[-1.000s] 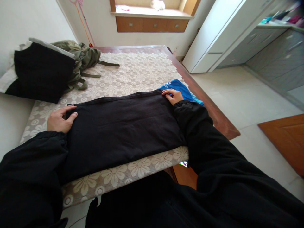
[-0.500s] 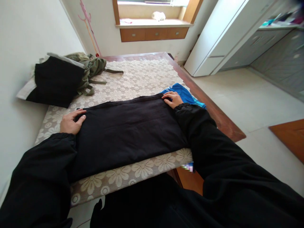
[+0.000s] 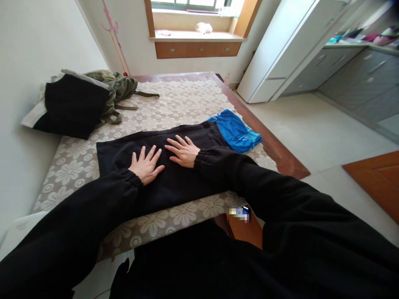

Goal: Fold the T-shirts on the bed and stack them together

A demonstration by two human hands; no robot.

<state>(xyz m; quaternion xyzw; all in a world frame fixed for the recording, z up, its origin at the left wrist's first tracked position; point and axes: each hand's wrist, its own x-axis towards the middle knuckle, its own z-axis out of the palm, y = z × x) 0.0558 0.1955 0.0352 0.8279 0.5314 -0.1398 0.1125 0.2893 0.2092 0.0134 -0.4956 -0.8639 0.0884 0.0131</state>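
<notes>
A: Lying flat across the near part of the table is a folded black garment [image 3: 162,166], spread out over the cream lace tablecloth [image 3: 187,99] with its long side running left to right.

B: And the hands, what are they doing?

A: Both are resting palm down on the middle of the cloth. The left hand [image 3: 146,166] is lying flat with its fingers spread, gripping nothing. The right hand [image 3: 183,150] is lying just beside it, also flat and splayed, fingertips pointing toward the left hand. The two are sitting near each other but not touching.

B: So neither is clutching the fabric?

A: No, both are pressing down with loose, unclenched fingers. Black sleeves are covering both arms down to the wrists.

B: What is lying next to the garment?

A: A folded blue garment [image 3: 237,133] is sitting at its right end, touching it or slightly tucked under the edge; I cannot tell which. It is lying close to the table's bare wooden rim [image 3: 274,147].

B: Anything farther off?

A: At the far left of the table a black bag or folded cloth [image 3: 75,106] is leaning beside the wall, with an olive green garment [image 3: 120,89] bunched up behind it, its straps trailing onto the lace. Beyond the table a window ledge [image 3: 196,36] with wooden drawers is showing, and a white cabinet [image 3: 280,45] is standing to the right on the pale tiled floor.
</notes>
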